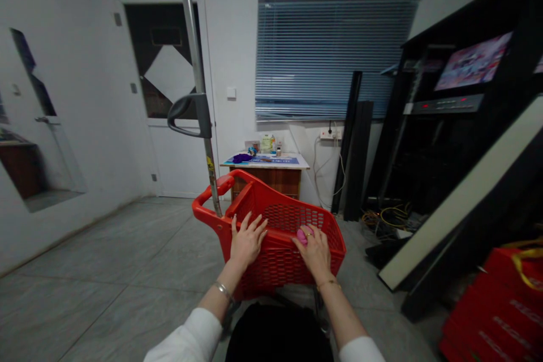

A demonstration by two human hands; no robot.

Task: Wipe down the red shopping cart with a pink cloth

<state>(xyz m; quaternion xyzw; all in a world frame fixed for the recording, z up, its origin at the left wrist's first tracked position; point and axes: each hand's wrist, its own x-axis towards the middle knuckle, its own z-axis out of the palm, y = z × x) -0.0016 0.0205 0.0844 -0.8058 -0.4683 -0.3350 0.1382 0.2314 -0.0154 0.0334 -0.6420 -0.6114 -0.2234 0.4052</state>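
A red plastic shopping cart (284, 212) with lattice walls stands right in front of me. My left hand (248, 237) is at its near rim, fingers spread and stretched out, holding nothing. Farther right along the same rim, my right hand (316, 246) has its fingers curled round a small, rounded pink thing (304, 235). Its kind I cannot make out, since the fingers cover part of it. Beside the cart's handle rises a metal pole (195, 45) with a grey loop grip (190, 115) on it.
Against the back wall stands a small wooden desk (267, 175) with bottles and a purple item on top. On the right are a black rack (403, 124) with a lit screen, a leaning pale board (458, 198), tangled cables (390, 218) and red boxes (496, 305). A white door (178, 153) is at left.
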